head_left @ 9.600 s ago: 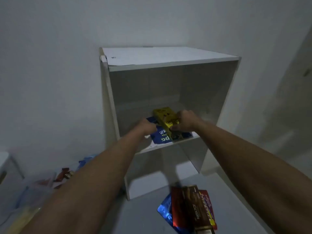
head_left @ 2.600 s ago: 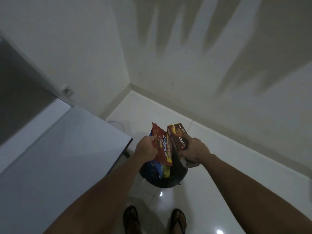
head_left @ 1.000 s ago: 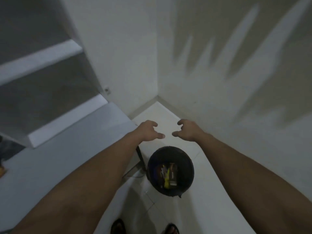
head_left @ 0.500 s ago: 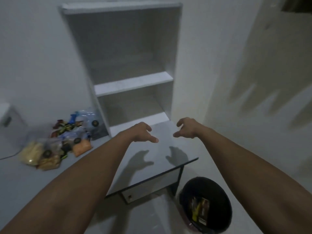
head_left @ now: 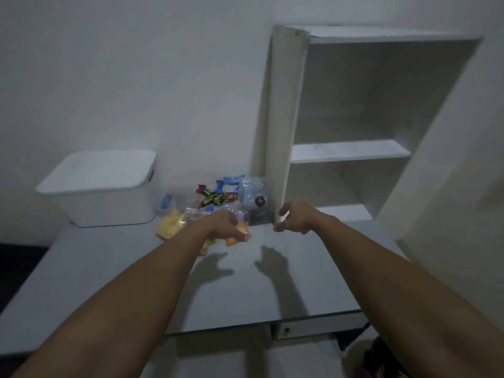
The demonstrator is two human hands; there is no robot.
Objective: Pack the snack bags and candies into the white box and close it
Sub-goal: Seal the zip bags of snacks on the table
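Observation:
A white box with its lid on stands at the desk's back left. Between it and the shelf unit lies a pile of snack bags and candies: a yellow bag, colourful candy wrappers, a clear bluish bag and an orange bag. My left hand hovers over the near edge of the pile, partly hiding the orange bag, fingers loosely curled and holding nothing. My right hand is open with fingers apart, beside the shelf unit's lower left corner.
A white open shelf unit stands on the grey desk at the right, against the wall. A black bin shows partly at the lower right, below the desk's front edge.
The view has swung left from the bin to the desk, bringing the white box into sight. Both hands stay held out, empty, and now sit nearer the snack pile.

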